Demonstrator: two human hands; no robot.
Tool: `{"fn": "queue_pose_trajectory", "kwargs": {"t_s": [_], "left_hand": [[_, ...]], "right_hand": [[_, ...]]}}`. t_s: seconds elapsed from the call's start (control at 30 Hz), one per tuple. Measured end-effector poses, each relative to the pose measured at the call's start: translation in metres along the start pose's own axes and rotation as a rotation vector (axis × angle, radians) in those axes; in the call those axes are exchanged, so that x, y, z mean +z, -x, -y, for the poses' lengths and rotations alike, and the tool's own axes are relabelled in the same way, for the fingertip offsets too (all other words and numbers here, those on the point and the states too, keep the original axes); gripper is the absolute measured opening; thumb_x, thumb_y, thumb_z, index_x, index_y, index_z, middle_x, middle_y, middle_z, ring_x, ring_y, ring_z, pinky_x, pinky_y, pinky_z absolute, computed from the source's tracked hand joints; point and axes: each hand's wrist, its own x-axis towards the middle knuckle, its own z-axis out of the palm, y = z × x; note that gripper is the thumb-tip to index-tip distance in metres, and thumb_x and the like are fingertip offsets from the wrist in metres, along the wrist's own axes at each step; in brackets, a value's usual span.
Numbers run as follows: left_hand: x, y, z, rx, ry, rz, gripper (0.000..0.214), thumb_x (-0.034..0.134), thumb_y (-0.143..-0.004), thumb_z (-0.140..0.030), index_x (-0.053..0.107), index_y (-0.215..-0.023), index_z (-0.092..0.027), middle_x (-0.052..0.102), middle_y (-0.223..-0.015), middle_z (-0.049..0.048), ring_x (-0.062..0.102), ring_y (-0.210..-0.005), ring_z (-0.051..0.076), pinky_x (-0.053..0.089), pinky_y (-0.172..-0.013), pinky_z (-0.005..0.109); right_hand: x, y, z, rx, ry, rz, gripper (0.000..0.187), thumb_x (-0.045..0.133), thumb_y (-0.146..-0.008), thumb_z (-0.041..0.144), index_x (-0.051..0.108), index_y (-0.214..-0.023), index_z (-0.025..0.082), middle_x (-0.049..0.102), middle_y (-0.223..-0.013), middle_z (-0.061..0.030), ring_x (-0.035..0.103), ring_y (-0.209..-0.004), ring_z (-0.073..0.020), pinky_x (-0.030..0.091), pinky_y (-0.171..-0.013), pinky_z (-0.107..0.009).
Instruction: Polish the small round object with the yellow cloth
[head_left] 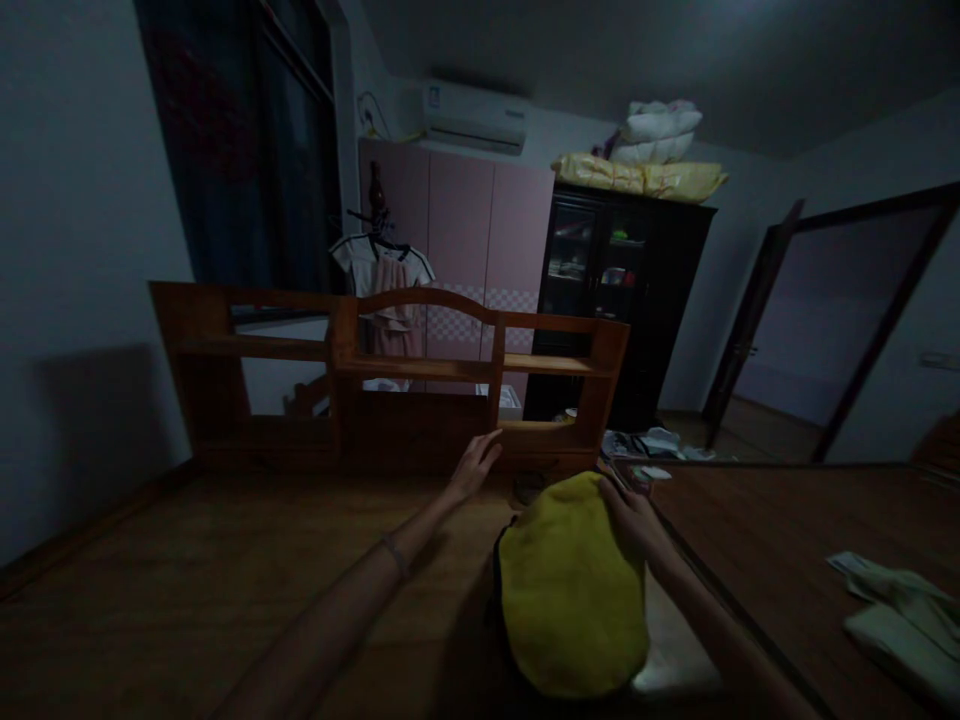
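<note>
A rounded yellow bag (577, 590) with a black edge along its left side stands on the wooden surface right of centre. At its upper right edge, my right hand (634, 515) grips the fabric, with part of the fingers hidden. My left hand (474, 468) is held out to the left of the bag, apart from it, its fingers stretched and holding nothing. There is a thin band (396, 555) around my left wrist. Just behind the bag lies a small dark object (529, 487), too dim to make out.
A wooden shelf unit (416, 370) stands along the far edge of the wooden tabletop (300, 570). Pale folded cloth (896, 610) lies at the right. Beyond are a pink wardrobe (459, 215), a black cabinet (679, 290) and an open door (754, 310).
</note>
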Motion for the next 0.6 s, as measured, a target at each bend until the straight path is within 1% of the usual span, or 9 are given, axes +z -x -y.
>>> {"fn": "queue_pose_trajectory", "kwargs": {"t_s": [0.07,0.13,0.2,0.27,0.33,0.4,0.5,0.57,0.6], "left_hand": [[-0.001,0.006,-0.002,-0.005,-0.03,-0.025,0.038,0.036,-0.092,-0.038,0.047,-0.128,-0.028,0.052,-0.123,0.0044,0.047,-0.119,0.019,0.032,-0.105,0.036],[0.002,0.017,-0.006,0.02,-0.076,-0.015,0.037,0.041,-0.091,-0.035,0.049,-0.125,-0.027,0.052,-0.122,0.0051,0.046,-0.118,0.02,0.033,-0.104,0.037],[0.008,0.033,-0.013,0.081,-0.126,0.061,0.034,0.046,-0.088,-0.033,0.053,-0.121,-0.025,0.053,-0.12,0.0058,0.047,-0.116,0.021,0.034,-0.103,0.037],[0.015,0.054,-0.022,0.143,-0.172,0.203,0.028,0.046,-0.088,-0.031,0.058,-0.113,-0.025,0.055,-0.116,0.0056,0.049,-0.113,0.021,0.037,-0.101,0.036],[0.022,0.076,-0.032,0.211,-0.223,0.354,0.032,0.047,-0.088,-0.032,0.055,-0.118,-0.026,0.053,-0.122,0.0057,0.047,-0.116,0.022,0.038,-0.101,0.037],[0.028,0.095,-0.043,0.257,-0.257,0.422,0.04,0.05,-0.086,-0.037,0.049,-0.125,-0.026,0.049,-0.131,0.0067,0.042,-0.123,0.025,0.033,-0.106,0.042],[0.039,0.12,-0.062,0.291,-0.272,0.482,0.043,0.045,-0.088,-0.04,0.046,-0.128,-0.024,0.041,-0.14,0.0092,0.034,-0.13,0.028,0.027,-0.109,0.048],[0.049,0.142,-0.078,0.334,-0.25,0.506,0.042,0.043,-0.09,-0.036,0.044,-0.13,-0.024,0.043,-0.139,0.0098,0.037,-0.128,0.027,0.032,-0.107,0.048],[0.055,0.155,-0.088,0.373,-0.231,0.519,0.037,0.042,-0.09,-0.034,0.047,-0.127,-0.027,0.047,-0.135,0.0088,0.043,-0.124,0.025,0.037,-0.104,0.045]], "right_hand": [[0.015,0.009,-0.02,0.048,0.018,0.055,0.023,0.052,-0.091,0.035,0.06,-0.106,0.019,0.062,-0.107,-0.0049,0.062,-0.09,-0.0189,0.053,-0.077,-0.034],[0.021,0.017,-0.037,0.095,0.031,0.102,0.024,0.054,-0.091,0.032,0.057,-0.11,0.019,0.059,-0.112,-0.0053,0.06,-0.094,-0.0189,0.052,-0.079,-0.035],[0.022,0.023,-0.053,0.127,0.037,0.148,0.023,0.055,-0.089,0.033,0.058,-0.106,0.017,0.062,-0.102,-0.0051,0.063,-0.085,-0.0175,0.054,-0.072,-0.033],[0.021,0.026,-0.069,0.141,0.035,0.193,0.023,0.063,-0.08,0.036,0.062,-0.094,0.018,0.066,-0.077,-0.0034,0.066,-0.069,-0.0208,0.054,-0.057,-0.031],[0.021,0.029,-0.084,0.136,0.023,0.233,0.026,0.068,-0.069,0.036,0.063,-0.087,0.018,0.064,-0.06,-0.0008,0.066,-0.058,-0.0234,0.052,-0.048,-0.03],[0.021,0.033,-0.096,0.111,0.011,0.239,0.028,0.067,-0.064,0.035,0.063,-0.087,0.018,0.064,-0.058,-0.0003,0.066,-0.058,-0.0241,0.053,-0.049,-0.031],[0.018,0.037,-0.097,0.062,0.014,0.173,0.028,0.059,-0.068,0.035,0.063,-0.09,0.018,0.069,-0.073,-0.0054,0.068,-0.072,-0.0262,0.055,-0.064,-0.036],[0.012,0.038,-0.078,0.017,0.028,0.109,0.024,0.056,-0.071,0.034,0.064,-0.088,0.019,0.07,-0.086,-0.0096,0.067,-0.083,-0.0278,0.054,-0.075,-0.04],[0.007,0.039,-0.062,-0.012,0.035,0.083,0.021,0.056,-0.073,0.033,0.065,-0.085,0.019,0.07,-0.089,-0.0104,0.066,-0.086,-0.0277,0.053,-0.078,-0.04]]}}
